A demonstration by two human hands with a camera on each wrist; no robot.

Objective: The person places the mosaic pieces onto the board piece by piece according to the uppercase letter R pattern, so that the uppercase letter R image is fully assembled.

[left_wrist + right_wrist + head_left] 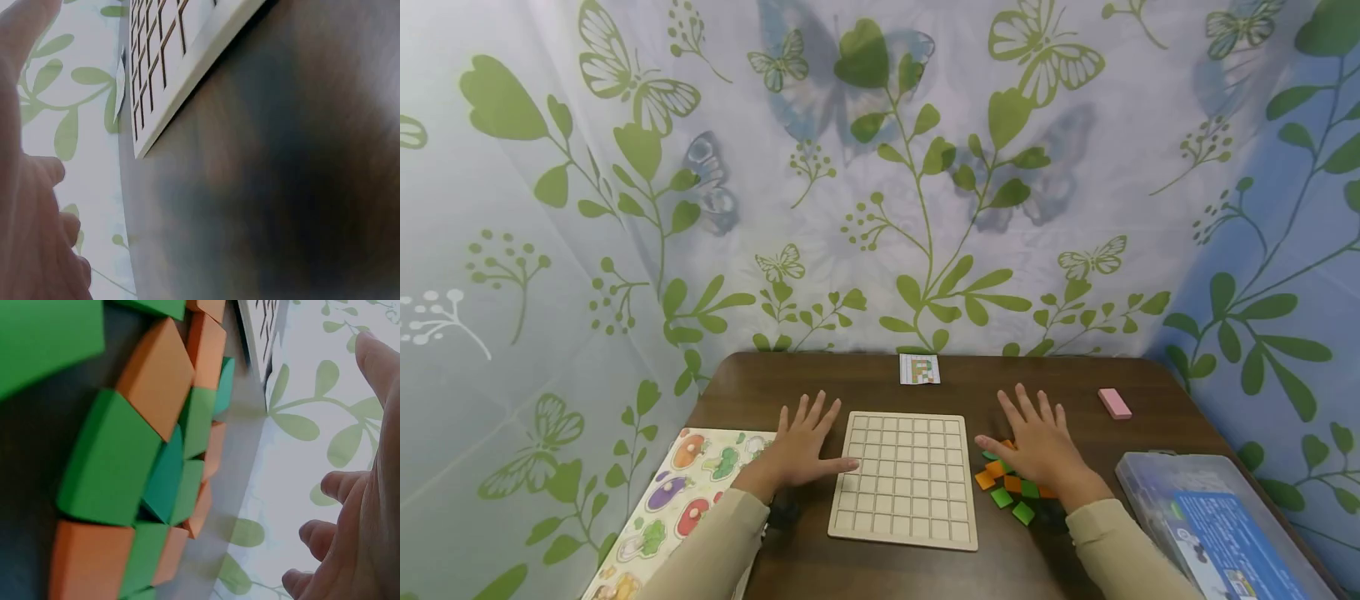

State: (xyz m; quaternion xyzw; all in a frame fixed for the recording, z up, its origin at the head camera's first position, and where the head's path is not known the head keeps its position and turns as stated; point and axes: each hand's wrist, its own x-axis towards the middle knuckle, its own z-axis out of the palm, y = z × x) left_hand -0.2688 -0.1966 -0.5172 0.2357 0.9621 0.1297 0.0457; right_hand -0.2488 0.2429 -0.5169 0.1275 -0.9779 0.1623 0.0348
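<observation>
A pale wooden grid board [904, 482] lies in the middle of the dark table, its square cells bare. My left hand [803, 450] is spread at the board's left side, thumb reaching over its edge; whether it touches cannot be told. On the other side my right hand [1037, 450], fingers apart, hovers over a loose pile of orange and green square tiles [1002, 497]. In the right wrist view, the green tile [109, 459] and its neighbours lie below the palm, apart from it. Neither hand holds anything.
Behind the board lies a small printed card [920, 369]. A pink block [1115, 403] sits at the back right. A clear plastic case [1213, 508] with a blue label is at the right, a vegetable-printed sheet [681, 492] at the left. Patterned cloth hangs around the table [820, 379].
</observation>
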